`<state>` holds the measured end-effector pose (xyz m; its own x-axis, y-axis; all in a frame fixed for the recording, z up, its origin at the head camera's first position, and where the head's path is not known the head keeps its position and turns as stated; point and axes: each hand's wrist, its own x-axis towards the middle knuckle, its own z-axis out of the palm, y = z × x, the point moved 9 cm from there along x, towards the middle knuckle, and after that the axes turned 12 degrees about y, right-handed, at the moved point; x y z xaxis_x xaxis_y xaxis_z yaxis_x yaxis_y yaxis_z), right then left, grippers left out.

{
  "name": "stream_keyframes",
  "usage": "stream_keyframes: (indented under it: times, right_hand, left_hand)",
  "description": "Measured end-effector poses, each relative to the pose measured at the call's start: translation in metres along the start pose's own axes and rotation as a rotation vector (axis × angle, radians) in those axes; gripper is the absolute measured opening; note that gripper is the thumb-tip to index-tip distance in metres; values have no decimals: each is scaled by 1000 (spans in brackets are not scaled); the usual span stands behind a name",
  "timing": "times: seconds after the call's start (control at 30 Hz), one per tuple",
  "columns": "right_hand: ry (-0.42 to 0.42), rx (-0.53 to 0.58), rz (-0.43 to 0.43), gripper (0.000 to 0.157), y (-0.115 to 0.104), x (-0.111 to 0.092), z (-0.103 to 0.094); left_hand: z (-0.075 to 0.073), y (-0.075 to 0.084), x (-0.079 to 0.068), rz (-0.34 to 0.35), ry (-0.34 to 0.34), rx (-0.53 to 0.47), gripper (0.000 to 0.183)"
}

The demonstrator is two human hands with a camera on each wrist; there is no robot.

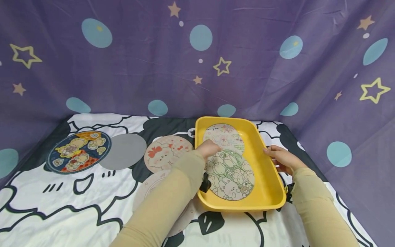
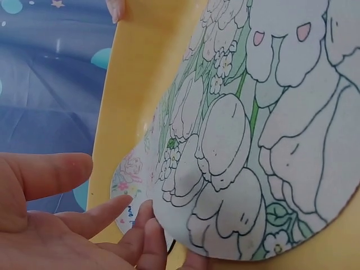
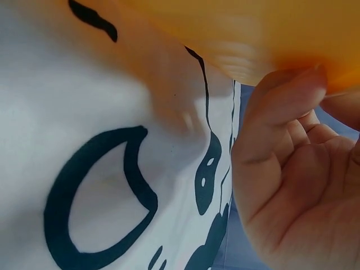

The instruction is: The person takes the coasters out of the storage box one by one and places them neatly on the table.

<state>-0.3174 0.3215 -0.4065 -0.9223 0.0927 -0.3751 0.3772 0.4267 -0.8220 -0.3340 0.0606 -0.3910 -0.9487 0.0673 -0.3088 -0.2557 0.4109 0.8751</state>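
Note:
A yellow tray (image 1: 270, 185) has two round printed mats in it: one with green-stemmed tulips and a bear (image 1: 231, 178), and above it a pale one with pink and green drawings (image 1: 226, 135). Over the spot where these mats meet is my left hand (image 1: 210, 148). Its thumb stands apart and its fingertips reach the edge of the tulip mat (image 2: 225, 152) in the left wrist view. At the tray's right side, my right hand (image 1: 282, 158) grips the rim, with the thumb on top. The right wrist view shows its curled fingers (image 3: 287, 101) against the tray's underside.
Left of the tray lie a pink mat with a red-bowed character (image 1: 165, 152), a plain grey disc (image 1: 124, 151) and a dark blue mat with bears (image 1: 78, 151). Pale round mats (image 1: 182, 223) lie partly under my left forearm. A purple curtain (image 1: 139, 68) hangs behind the black-and-white cloth (image 1: 77, 223).

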Motion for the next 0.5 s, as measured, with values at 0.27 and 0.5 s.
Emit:
stream_keyframes:
  times: [0.27, 0.5]
  right_hand:
    - [-14, 2, -13, 30, -2, -1, 0]
    - [-44, 19, -3, 31, -4, -1, 0]
  left_hand:
    - [5, 7, 0, 87, -36, 73, 28]
    - [4, 9, -3, 71, -41, 46, 25]
